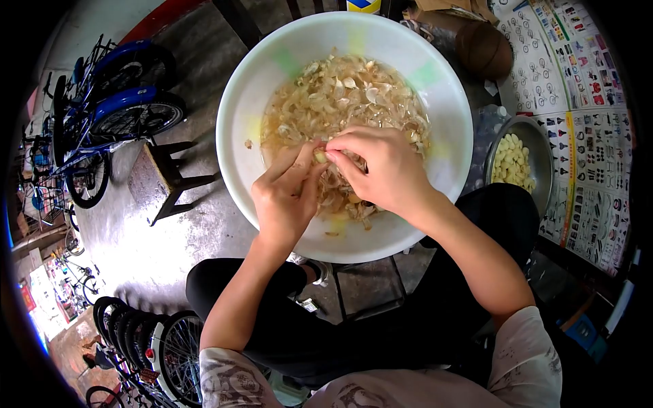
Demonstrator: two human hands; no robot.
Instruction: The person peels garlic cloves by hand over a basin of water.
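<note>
Over a large white basin, my left hand and my right hand meet with fingertips pinched together. Between them is a small pale yellow garlic clove, held by both hands and partly hidden by the fingers. Water fills the basin's bottom, with many loose garlic skins floating in it. To the right, a metal bowl holds a pile of peeled garlic cloves.
A newspaper-like printed sheet covers the surface at right. A brown ball-shaped object sits behind the bowl. A small wooden stool stands left of the basin. Blue bicycles and several tyres are further left.
</note>
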